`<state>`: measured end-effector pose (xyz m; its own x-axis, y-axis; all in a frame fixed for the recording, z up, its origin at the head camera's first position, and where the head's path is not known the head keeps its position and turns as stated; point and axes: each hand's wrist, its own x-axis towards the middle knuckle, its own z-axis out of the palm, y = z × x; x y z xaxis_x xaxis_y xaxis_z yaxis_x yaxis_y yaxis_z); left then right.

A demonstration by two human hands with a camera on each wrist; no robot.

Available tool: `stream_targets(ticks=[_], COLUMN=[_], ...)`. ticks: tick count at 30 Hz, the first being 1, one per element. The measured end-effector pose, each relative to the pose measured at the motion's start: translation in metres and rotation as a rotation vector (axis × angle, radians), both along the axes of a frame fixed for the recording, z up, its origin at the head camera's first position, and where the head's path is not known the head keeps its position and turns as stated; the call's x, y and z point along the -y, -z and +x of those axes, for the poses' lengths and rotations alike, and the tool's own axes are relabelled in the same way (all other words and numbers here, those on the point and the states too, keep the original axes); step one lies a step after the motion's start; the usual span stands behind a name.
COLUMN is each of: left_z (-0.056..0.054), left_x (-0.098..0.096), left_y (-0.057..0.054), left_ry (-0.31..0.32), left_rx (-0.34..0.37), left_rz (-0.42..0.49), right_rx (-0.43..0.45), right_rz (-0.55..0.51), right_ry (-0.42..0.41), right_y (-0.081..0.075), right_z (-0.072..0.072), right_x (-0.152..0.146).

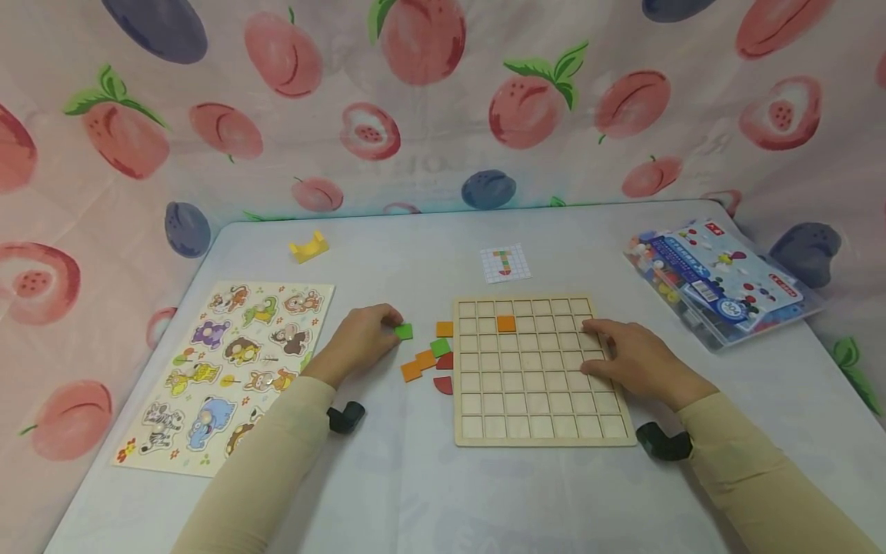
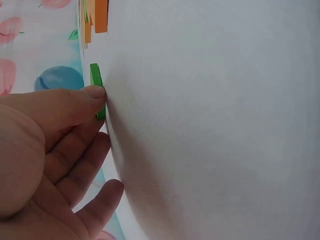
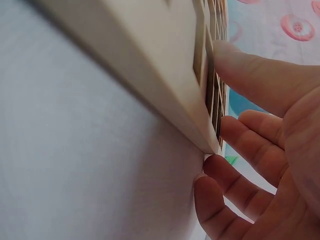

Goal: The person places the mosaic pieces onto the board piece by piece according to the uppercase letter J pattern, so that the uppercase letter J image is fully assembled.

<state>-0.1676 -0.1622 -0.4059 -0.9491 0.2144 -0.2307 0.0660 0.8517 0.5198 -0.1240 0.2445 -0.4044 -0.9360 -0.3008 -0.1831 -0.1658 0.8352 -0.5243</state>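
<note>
My left hand pinches a green square tile between thumb and fingertips, just above or at the table, left of the wooden grid board. In the left wrist view the thumb lies against the green tile's edge. My right hand rests at the board's right side, thumb and a finger on its squares, the other fingers beside its edge. One orange square sits in a cell near the board's top. Left of the board lie another green square, several orange squares and red rounded pieces.
A small pattern card lies behind the board. At the left is an animal puzzle board, with a yellow curved piece beyond it. A clear plastic box of colourful pieces stands at the back right.
</note>
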Motion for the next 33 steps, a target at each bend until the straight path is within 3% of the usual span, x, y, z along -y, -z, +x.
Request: stream_targets(ticks=[24, 33], left_z=[-0.002, 0.003], left_x=[-0.008, -0.02], left_y=[-0.007, -0.014], left_ry=[-0.008, -0.007], left_rx=[0.04, -0.008], left_rz=[0.007, 0.017], right_rx=[0.003, -0.006], right_rz=[-0.001, -0.007], right_ry=[0.003, -0.002], right_y=[0.001, 0.001], right_z=[0.0, 0.001], right_x=[-0.001, -0.002])
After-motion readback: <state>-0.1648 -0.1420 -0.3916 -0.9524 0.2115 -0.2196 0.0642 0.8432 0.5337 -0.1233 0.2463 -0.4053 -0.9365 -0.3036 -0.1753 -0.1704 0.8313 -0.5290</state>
